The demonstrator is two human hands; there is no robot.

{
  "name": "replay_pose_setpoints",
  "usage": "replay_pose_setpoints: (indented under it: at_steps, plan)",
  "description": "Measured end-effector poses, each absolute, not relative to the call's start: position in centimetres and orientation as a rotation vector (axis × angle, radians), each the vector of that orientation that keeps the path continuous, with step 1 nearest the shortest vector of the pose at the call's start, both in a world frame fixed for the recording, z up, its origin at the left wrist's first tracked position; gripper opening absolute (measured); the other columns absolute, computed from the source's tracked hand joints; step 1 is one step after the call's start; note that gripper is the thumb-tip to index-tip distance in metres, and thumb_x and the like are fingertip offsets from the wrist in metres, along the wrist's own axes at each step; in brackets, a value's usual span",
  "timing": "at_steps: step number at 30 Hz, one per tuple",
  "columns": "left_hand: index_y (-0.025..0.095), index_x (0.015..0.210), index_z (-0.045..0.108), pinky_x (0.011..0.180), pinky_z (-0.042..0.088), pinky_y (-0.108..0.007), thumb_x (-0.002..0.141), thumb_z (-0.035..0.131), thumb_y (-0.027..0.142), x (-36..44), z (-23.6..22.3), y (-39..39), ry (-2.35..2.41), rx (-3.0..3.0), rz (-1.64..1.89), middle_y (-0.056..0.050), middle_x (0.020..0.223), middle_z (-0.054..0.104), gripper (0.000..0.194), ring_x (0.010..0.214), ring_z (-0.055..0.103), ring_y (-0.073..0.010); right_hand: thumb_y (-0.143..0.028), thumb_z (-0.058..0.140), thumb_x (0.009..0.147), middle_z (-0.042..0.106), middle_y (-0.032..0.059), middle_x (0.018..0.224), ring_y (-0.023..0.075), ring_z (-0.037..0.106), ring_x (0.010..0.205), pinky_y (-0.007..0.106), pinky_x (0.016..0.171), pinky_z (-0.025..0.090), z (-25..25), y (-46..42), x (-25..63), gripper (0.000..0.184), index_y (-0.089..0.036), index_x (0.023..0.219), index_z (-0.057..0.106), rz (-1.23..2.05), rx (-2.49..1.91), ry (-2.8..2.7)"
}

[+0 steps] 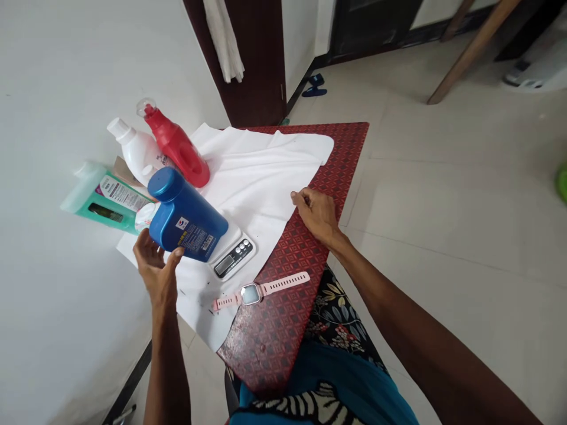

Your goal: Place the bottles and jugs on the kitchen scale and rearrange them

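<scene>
A blue plastic bottle (pixel 190 218) with a round blue cap stands on a white digital kitchen scale (pixel 234 257), leaning toward the left in the view. At the bottle's left side is my left hand (pixel 158 265), thumb and fingers apart, the thumb tip at the bottle's lower edge; firm contact cannot be made out. My right hand (pixel 316 213) rests by the table's right edge, fingers curled in, nothing visible in them. In front of the scale lies a pink-strapped smartwatch (pixel 251 294), stretched out flat.
A red bottle (pixel 179 144), a white bottle (pixel 137 150) and a green liquid container (pixel 110 198) stand along the wall. White cloth (pixel 266 159) covers part of the red patterned table (pixel 274 336). Blue slippers (pixel 314 87) lie on the tiled floor. A towel (pixel 224 41) hangs at the door.
</scene>
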State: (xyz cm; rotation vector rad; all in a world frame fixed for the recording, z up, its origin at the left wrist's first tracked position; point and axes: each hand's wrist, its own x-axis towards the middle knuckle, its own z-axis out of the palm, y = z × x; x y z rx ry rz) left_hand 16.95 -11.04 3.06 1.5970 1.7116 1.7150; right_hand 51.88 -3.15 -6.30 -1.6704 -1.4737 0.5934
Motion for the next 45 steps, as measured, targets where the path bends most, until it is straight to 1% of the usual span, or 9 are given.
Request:
replay_pose_setpoints:
  at_steps: [2, 5, 8, 11, 19, 27, 37, 42, 45]
  plan:
    - [0.029, 0.142, 0.058, 0.117, 0.054, -0.052, 0.061, 0.098, 0.061, 16.4, 3.3, -11.4, 1.711, 1.577, 1.699, -0.016, 0.144, 0.067, 0.096, 0.139, 0.065, -0.0356, -0.049, 0.046, 0.107, 0.06, 0.0012, 0.066, 0.0214, 0.057, 0.067, 0.034, 0.07, 0.041, -6.3, -3.6, 52.6, 0.04, -0.026, 0.076, 0.058, 0.692, -1.56, -1.364]
    - [0.028, 0.14, 0.063, 0.116, 0.054, -0.052, 0.059, 0.102, 0.054, 16.8, 4.0, -11.6, 1.754, 1.544, 1.592, -0.016, 0.144, 0.068, 0.094, 0.138, 0.066, -0.0355, -0.049, 0.047, 0.105, 0.061, 0.0017, 0.071, 0.0214, 0.058, 0.07, 0.035, 0.074, 0.043, -6.5, -4.5, 52.8, 0.038, -0.026, 0.076, 0.054, 0.696, -1.463, -1.364]
    - [0.021, 0.124, 0.074, 0.104, 0.061, -0.052, 0.06, 0.102, 0.054, 18.1, 4.7, -11.2, 1.946, 1.421, 1.427, -0.014, 0.123, 0.078, 0.078, 0.111, 0.075, -0.0324, -0.044, 0.051, 0.104, 0.066, 0.0055, 0.082, 0.0233, 0.061, 0.078, 0.037, 0.079, 0.045, -7.2, -4.9, 52.5, 0.03, -0.026, 0.079, 0.052, 0.581, -1.403, -1.452]
    - [0.017, 0.111, 0.078, 0.091, 0.063, -0.049, 0.059, 0.1, 0.058, 19.6, 5.0, -10.5, 2.087, 1.344, 1.44, -0.009, 0.103, 0.08, 0.07, 0.092, 0.073, -0.028, -0.041, 0.05, 0.105, 0.066, 0.0072, 0.085, 0.0244, 0.062, 0.08, 0.038, 0.081, 0.046, -7.9, -4.6, 52.4, 0.027, -0.027, 0.081, 0.051, 0.536, -1.36, -1.492]
    - [0.018, 0.102, 0.076, 0.091, 0.062, -0.041, 0.063, 0.099, 0.049, 27.4, 5.9, -4.4, 1.627, 1.559, 1.62, -0.004, 0.097, 0.079, 0.055, 0.088, 0.071, -0.0213, -0.034, 0.052, 0.107, 0.064, 0.0048, 0.083, 0.0222, 0.061, 0.078, 0.035, 0.081, 0.046, -8.5, -3.9, 52.8, 0.027, -0.026, 0.081, 0.051, 0.563, -1.329, -1.44]
    - [0.019, 0.102, 0.073, 0.09, 0.062, -0.038, 0.07, 0.093, 0.048, 42.1, 3.3, 7.5, 1.147, 1.672, 1.54, -0.006, 0.1, 0.08, 0.048, 0.092, 0.074, -0.0234, -0.019, 0.056, 0.103, 0.066, 0.0053, 0.089, 0.0218, 0.063, 0.082, 0.033, 0.08, 0.047, -8.8, -3.8, 52.2, 0.02, -0.025, 0.084, 0.057, 0.53, -1.366, -1.457]
    - [0.019, 0.106, 0.07, 0.098, 0.058, -0.044, 0.084, 0.091, 0.035, 48.7, 0.6, 11.0, 1.461, 1.685, 1.43, -0.009, 0.101, 0.078, 0.035, 0.097, 0.075, -0.0282, -0.016, 0.055, 0.1, 0.07, 0.0079, 0.092, 0.0239, 0.066, 0.085, 0.035, 0.082, 0.05, -9.3, -3.7, 52.0, 0.018, -0.025, 0.086, 0.06, 0.458, -1.402, -1.501]
    - [0.018, 0.127, 0.067, 0.112, 0.054, -0.049, 0.088, 0.091, 0.044, 48.6, -0.8, 11.4, 1.517, 1.748, 1.31, -0.018, 0.125, 0.075, 0.053, 0.124, 0.072, -0.035, -0.022, 0.054, 0.1, 0.071, 0.0098, 0.091, 0.0257, 0.066, 0.084, 0.037, 0.08, 0.05, -9.9, -4.0, 52.2, 0.016, -0.025, 0.085, 0.058, 0.411, -1.394, -1.523]
    - [0.018, 0.144, 0.06, 0.121, 0.048, -0.052, 0.085, 0.094, 0.052, 47.5, -0.8, 11.7, 1.439, 1.817, 1.248, -0.023, 0.147, 0.064, 0.076, 0.144, 0.062, -0.0381, -0.026, 0.055, 0.1, 0.07, 0.0089, 0.087, 0.0255, 0.065, 0.079, 0.038, 0.079, 0.05, -10.0, -3.9, 52.4, 0.018, -0.026, 0.082, 0.056, 0.404, -1.369, -1.526]
